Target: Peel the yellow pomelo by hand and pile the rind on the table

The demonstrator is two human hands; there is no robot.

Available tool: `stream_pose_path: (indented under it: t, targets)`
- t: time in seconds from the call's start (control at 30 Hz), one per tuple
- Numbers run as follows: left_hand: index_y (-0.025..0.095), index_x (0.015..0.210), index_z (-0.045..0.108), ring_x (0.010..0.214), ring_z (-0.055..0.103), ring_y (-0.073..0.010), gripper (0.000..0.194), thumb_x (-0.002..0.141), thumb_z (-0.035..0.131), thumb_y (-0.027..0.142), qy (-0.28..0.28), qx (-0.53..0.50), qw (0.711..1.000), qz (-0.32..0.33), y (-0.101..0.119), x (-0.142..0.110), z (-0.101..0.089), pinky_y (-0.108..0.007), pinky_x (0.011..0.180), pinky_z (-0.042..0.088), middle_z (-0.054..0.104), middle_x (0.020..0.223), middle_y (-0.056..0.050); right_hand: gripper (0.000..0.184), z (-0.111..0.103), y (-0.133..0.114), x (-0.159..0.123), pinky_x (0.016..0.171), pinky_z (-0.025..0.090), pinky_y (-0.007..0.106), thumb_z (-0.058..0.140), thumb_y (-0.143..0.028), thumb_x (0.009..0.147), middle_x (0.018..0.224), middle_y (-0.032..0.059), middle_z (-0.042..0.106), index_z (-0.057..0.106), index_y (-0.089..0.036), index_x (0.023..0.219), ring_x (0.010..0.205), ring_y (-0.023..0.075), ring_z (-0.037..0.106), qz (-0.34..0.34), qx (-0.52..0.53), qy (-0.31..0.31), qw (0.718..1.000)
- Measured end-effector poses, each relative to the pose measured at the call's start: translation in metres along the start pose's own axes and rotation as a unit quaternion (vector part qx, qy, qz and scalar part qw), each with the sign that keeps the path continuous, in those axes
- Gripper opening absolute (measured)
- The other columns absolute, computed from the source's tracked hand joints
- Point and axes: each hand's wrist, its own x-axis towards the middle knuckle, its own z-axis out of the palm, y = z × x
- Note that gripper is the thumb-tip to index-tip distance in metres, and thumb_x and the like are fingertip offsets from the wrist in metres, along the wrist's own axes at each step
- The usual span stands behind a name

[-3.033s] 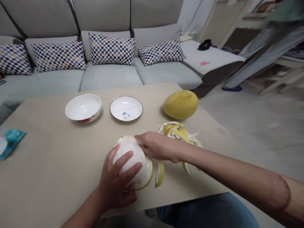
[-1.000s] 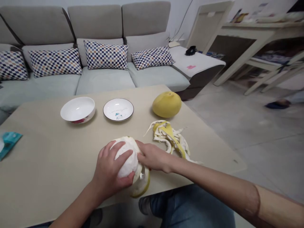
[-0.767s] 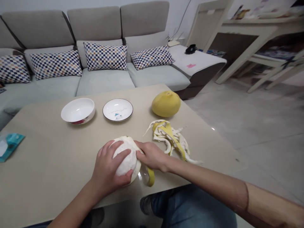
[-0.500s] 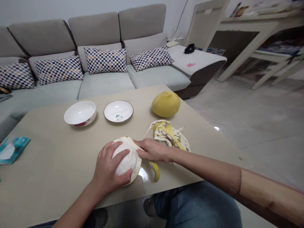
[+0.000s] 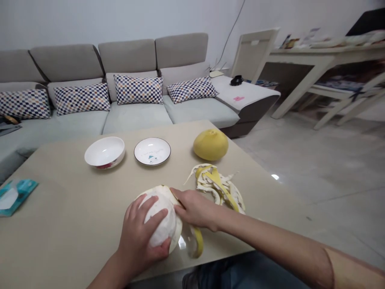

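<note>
A half-peeled pomelo (image 5: pixel 158 218) sits on the beige bench (image 5: pixel 75 224), close to its near edge. Its soft white pith is bulging and slightly rough, and a yellow rind remnant curls away at its lower right. The left hand (image 5: pixel 141 237) wraps the fruit from the near-left side, fingers spread wide across the pith in a firm, open-palmed hold. The right hand (image 5: pixel 195 209) reaches in from the right with its arm stretched low, fingers close together in a narrow grip at the upper right of the fruit, where pith meets rind. Whether they pinch the rind, I cannot tell.

A loose heap of torn peel (image 5: pixel 218 186), yellow outside and white inside, lies just beyond the right hand. Farther off stand a whole yellow pomelo (image 5: pixel 210 145), a white ceramic bowl (image 5: pixel 104 151) and a shallow dark-rimmed plate (image 5: pixel 152 151). Open bench stretches left of the fruit toward a teal tissue packet (image 5: pixel 15 196).
</note>
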Motion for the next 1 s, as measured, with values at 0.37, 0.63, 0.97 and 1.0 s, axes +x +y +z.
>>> stream_pose_path:
  t: [0.37,0.63,0.97,1.0]
  targets:
    - [0.026,0.122,0.056,0.124,0.046,-0.0389,0.053,0.071,0.071,0.032,-0.007,-0.003,1.0,-0.012,-0.004,0.005,0.003,-0.057,0.095,0.045,0.052,0.133,-0.013,0.025,0.005,0.008,0.019,0.063,0.037,0.028,0.044,-0.023,0.09,0.086,0.0108,0.072,0.06,-0.014,0.106,0.073,0.0211,0.065,-0.051,-0.065,0.003,0.997]
    - [0.027,0.124,0.053,0.125,0.044,-0.0369,0.056,0.072,0.071,0.034,-0.024,-0.023,0.999,-0.016,-0.012,0.002,0.0,-0.056,0.098,0.044,0.048,0.135,-0.013,0.028,-0.014,0.031,0.022,0.06,0.038,0.023,0.049,-0.029,0.092,0.075,0.0008,0.065,0.06,-0.016,0.113,0.064,0.0141,0.054,-0.117,0.125,-0.078,0.982]
    - [0.025,0.122,0.054,0.126,0.045,-0.0359,0.054,0.071,0.071,0.031,-0.003,-0.04,0.999,-0.005,-0.015,-0.007,-0.004,-0.057,0.102,0.043,0.048,0.136,-0.013,0.034,-0.01,-0.005,0.006,0.069,0.046,0.031,0.044,-0.025,0.093,0.098,0.0132,0.072,0.054,-0.013,0.123,0.084,0.0249,0.067,-0.08,0.007,-0.042,0.996]
    - [0.025,0.122,0.054,0.126,0.045,-0.0362,0.054,0.071,0.071,0.032,-0.003,-0.04,0.999,-0.006,-0.015,-0.006,-0.003,-0.057,0.101,0.043,0.049,0.136,-0.013,0.037,-0.007,-0.007,0.006,0.069,0.046,0.032,0.045,-0.024,0.093,0.098,0.0155,0.073,0.052,-0.01,0.126,0.085,0.0272,0.068,-0.07,-0.02,-0.046,0.996]
